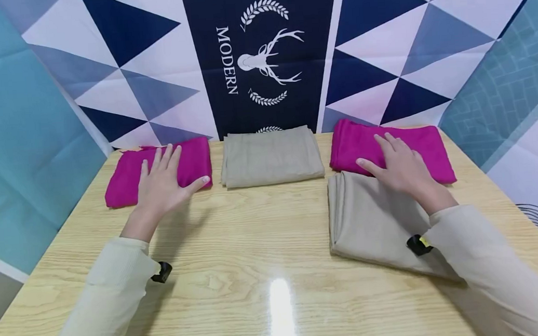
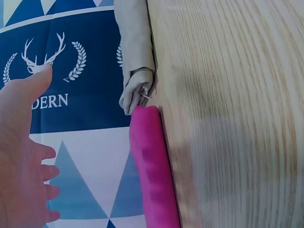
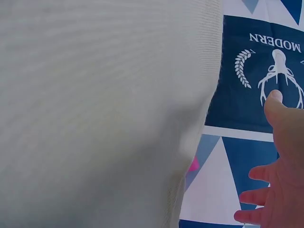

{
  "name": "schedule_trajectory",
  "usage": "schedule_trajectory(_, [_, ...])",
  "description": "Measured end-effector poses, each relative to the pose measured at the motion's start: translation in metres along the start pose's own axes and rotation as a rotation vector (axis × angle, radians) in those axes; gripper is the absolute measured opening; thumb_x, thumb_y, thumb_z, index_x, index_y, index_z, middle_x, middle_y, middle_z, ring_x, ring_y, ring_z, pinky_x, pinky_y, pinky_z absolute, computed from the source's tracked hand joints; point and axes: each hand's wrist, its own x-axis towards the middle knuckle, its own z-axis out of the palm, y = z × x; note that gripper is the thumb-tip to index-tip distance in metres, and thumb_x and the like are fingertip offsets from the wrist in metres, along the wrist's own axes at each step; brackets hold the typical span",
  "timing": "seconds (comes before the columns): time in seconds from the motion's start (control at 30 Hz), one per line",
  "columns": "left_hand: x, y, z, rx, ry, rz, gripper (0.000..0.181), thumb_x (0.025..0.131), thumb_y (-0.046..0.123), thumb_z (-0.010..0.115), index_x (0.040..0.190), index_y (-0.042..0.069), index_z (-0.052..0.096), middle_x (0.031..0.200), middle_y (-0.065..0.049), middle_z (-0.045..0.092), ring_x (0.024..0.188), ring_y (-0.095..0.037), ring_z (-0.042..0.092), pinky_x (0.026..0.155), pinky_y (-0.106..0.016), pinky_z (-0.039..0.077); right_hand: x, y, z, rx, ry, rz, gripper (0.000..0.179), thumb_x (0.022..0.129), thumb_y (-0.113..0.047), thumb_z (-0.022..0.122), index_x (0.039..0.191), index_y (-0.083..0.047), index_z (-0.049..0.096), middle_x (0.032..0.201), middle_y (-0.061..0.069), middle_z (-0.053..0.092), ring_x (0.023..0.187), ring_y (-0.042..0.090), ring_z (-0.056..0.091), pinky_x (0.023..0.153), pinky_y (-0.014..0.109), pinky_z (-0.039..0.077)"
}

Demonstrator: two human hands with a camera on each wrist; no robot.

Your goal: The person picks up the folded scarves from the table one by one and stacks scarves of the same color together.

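My left hand (image 1: 161, 188) is held above a folded magenta cloth (image 1: 195, 160) at the back left, fingers spread and holding nothing. In the left wrist view a gap shows between the hand (image 2: 21, 137) and that cloth (image 2: 149, 166). The right hand (image 1: 402, 166), also spread and without anything in it, hovers over a second folded magenta cloth (image 1: 429, 149) and the back part of a larger folded beige cloth (image 1: 371, 228). Beige fabric (image 3: 104, 95) fills much of the right wrist view, beside the right hand (image 3: 285, 166). The right forearm hides part of the larger beige cloth.
Between the magenta cloths, a smaller folded beige cloth (image 1: 273, 160) lies at the back of the wooden table (image 1: 237, 253). Behind stands a patterned backdrop (image 1: 270, 58) with a deer print. Blue sheeting (image 1: 22, 128) hangs on the left.
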Motion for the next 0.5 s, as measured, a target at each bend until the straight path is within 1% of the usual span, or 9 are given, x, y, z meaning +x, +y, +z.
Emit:
schedule_trajectory(0.23, [0.001,0.002,0.0014,-0.002,0.005,-0.001,0.096,0.087,0.069,0.043,0.155,0.011,0.009,0.163,-0.015,0.005,0.151,-0.038,0.0,0.119,-0.063,-0.003,0.0015,0.0051,-0.0028,-0.008,-0.018,0.001,0.097,0.09,-0.07,0.038,0.154,-0.007,0.003,0.157,0.03,0.008,0.144,0.051,0.008,0.108,0.075,0.012])
schedule_trajectory(0.5, [0.0015,0.0029,-0.0026,0.007,0.004,-0.001,0.095,0.087,0.069,0.042,0.155,0.011,0.008,0.162,-0.016,0.007,0.15,-0.039,0.001,0.119,-0.063,-0.002,0.0038,0.0059,-0.0051,-0.013,-0.028,-0.006,0.097,0.09,-0.07,0.037,0.154,-0.005,0.006,0.157,0.031,0.009,0.144,0.051,0.01,0.108,0.074,0.014])
